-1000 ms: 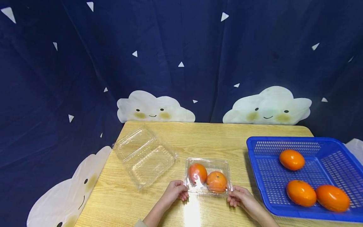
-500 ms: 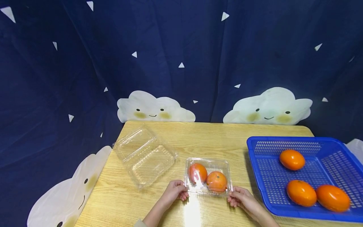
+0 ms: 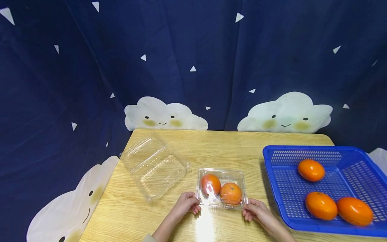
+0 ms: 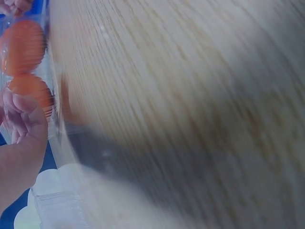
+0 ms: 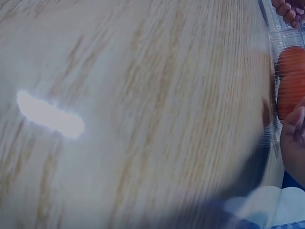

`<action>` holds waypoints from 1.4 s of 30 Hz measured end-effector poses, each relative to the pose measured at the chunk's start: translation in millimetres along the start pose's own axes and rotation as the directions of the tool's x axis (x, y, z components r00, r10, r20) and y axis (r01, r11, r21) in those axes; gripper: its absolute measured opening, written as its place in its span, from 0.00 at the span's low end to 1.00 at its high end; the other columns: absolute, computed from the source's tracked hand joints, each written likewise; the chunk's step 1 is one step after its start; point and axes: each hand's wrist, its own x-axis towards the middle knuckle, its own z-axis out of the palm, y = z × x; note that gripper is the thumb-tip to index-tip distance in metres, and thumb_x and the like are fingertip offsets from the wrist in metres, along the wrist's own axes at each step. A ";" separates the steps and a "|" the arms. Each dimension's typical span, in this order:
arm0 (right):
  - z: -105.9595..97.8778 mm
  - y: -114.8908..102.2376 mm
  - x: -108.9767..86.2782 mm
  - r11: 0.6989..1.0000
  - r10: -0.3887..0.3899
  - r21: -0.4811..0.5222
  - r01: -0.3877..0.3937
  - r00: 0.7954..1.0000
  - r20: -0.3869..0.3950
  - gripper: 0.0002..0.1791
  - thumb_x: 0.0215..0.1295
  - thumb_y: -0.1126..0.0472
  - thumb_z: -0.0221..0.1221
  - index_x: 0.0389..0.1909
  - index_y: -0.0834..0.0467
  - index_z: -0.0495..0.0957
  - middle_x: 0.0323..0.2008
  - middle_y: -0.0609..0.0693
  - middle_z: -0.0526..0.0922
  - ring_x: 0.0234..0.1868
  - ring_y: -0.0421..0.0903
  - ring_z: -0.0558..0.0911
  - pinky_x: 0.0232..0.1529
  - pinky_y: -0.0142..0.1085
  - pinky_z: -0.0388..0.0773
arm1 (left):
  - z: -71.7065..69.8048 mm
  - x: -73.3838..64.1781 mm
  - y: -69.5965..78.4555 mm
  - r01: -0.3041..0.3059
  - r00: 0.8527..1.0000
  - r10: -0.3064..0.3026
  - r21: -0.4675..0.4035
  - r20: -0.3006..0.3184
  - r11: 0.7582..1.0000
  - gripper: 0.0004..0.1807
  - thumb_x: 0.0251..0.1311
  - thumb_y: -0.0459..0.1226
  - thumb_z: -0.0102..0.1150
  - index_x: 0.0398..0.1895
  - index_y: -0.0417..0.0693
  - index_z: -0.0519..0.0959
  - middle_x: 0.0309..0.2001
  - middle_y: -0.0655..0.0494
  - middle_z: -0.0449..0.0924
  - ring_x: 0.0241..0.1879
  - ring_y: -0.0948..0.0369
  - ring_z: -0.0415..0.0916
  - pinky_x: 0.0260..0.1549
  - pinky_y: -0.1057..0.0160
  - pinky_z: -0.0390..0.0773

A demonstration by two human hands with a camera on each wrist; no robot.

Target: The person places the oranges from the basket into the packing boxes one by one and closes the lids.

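Note:
In the head view, a clear plastic clamshell box (image 3: 223,172) sits on the wooden table with its lid down. Two round orange fruits, persimmon-like, lie side by side inside: a left fruit (image 3: 210,185) and a right fruit (image 3: 231,193). My left hand (image 3: 185,203) pinches the box's near left corner between thumb and curled fingers. At the near right corner, my right hand (image 3: 257,211) grips the edge the same way. Both wrist views catch the box and fruits from the side, with the left hand (image 4: 26,131) and right hand (image 5: 294,143) against its ends.
A second clear clamshell (image 3: 155,166) lies unfolded and angled at the left of the table (image 3: 223,144). To the right stands a blue perforated basket (image 3: 273,188) with 3 orange fruits (image 3: 321,206) in it. Behind the table hangs a dark blue curtain (image 3: 193,43) with cloud prints.

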 end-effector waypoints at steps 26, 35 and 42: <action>23.4 -4.1 4.1 0.442 -0.677 -0.882 0.163 0.706 -0.209 0.36 0.34 0.73 0.65 0.53 0.64 0.69 0.52 0.60 0.71 0.50 0.56 0.73 0.45 0.54 0.71 | 5.3 2.8 -11.7 -0.247 0.844 0.535 0.849 -0.049 0.468 0.35 0.44 0.39 0.56 0.61 0.43 0.63 0.60 0.46 0.64 0.60 0.51 0.61 0.54 0.49 0.67; 26.2 -1.5 6.4 0.374 -0.667 -0.900 0.222 0.739 -0.096 0.37 0.39 0.64 0.70 0.56 0.61 0.70 0.58 0.62 0.66 0.56 0.61 0.68 0.47 0.57 0.70 | 5.9 4.2 -12.3 -0.329 0.805 0.589 0.882 0.075 0.337 0.41 0.41 0.43 0.58 0.65 0.48 0.61 0.65 0.49 0.58 0.62 0.51 0.59 0.50 0.47 0.70; 29.9 0.4 10.3 0.272 -0.703 -0.932 0.241 0.711 -0.021 0.36 0.40 0.62 0.71 0.56 0.57 0.72 0.58 0.63 0.66 0.55 0.61 0.68 0.43 0.53 0.74 | 9.8 5.7 -10.2 -0.353 0.779 0.614 0.897 0.124 0.267 0.39 0.44 0.47 0.61 0.63 0.48 0.63 0.64 0.48 0.59 0.62 0.52 0.59 0.51 0.49 0.69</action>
